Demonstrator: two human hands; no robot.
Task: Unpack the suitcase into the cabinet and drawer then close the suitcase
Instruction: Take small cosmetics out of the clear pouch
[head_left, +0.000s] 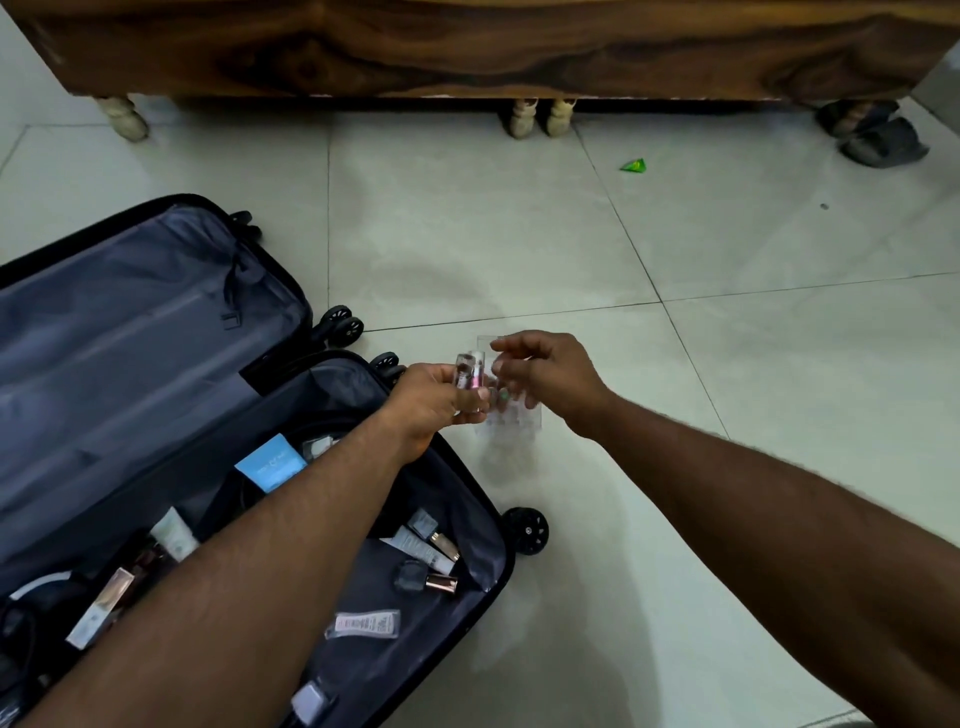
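Suitcase (156, 364) toiletries' (363, 623) labels blur beyond reading.

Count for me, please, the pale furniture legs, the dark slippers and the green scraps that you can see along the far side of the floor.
pale furniture legs: 3
dark slippers: 2
green scrap: 1
Total: 6

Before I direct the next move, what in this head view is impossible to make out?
- Clear item at the right hand: motion-blurred, kind unclear.
- Small bottle in the left hand: label too blurred to read.
- Suitcase: left and bottom edges cut it off; the forearm hides some contents.
- Wooden furniture: top cut off, no doors or drawers visible.
- Green scrap: too small to identify.
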